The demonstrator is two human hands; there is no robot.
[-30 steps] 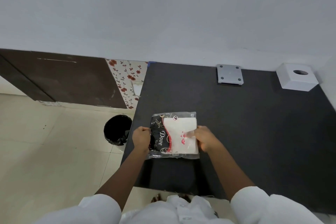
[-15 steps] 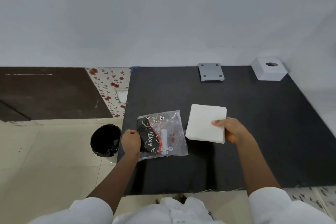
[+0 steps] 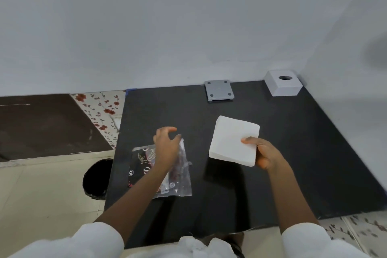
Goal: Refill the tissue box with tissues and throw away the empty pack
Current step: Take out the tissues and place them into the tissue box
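My right hand (image 3: 265, 154) grips the near right corner of a white stack of tissues (image 3: 232, 141), held just above the black table (image 3: 293, 153). The empty plastic pack (image 3: 180, 178), clear with black and red print, lies flat on the table's left side. My left hand (image 3: 166, 145) hovers over the pack's far end with fingers spread, holding nothing. The white tissue box (image 3: 282, 86) with a round hole on top stands in the far right corner against the wall.
A grey square plate (image 3: 218, 90) with screws lies at the table's back edge. A black bin (image 3: 96, 176) stands on the tiled floor just left of the table. A dark brown panel (image 3: 46, 125) lies further left.
My right hand has pulled the tissue stack out of the pack and carried it to the right. My left hand has let go of the pack and risen above it, open.
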